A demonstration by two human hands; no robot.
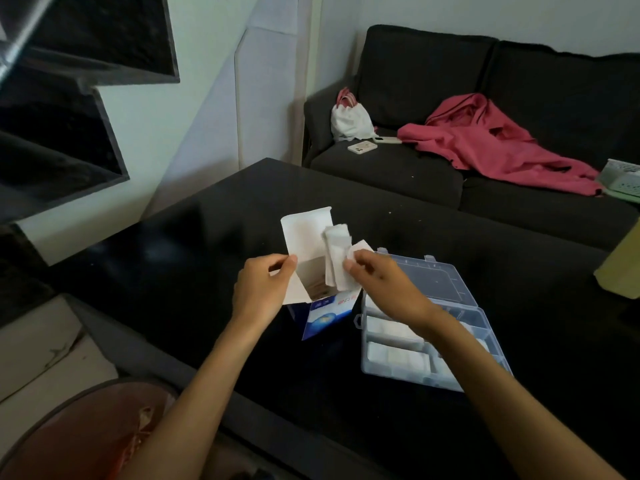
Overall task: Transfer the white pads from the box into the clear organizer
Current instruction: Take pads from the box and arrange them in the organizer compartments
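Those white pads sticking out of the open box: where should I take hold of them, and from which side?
Pinch the white pads at their upper end, which stands clear above the box mouth. Come from the right, the organizer side, as the right hand does now. The tall flap and the left hand close off the left.

Print on box, illegible.
Blue-and-white front panel of the box (pixel 325 311) bearing a few red characters near its top edge, upside down to the camera and too small and blurred to read; no other readable text, label, brand or number anywhere else in view.
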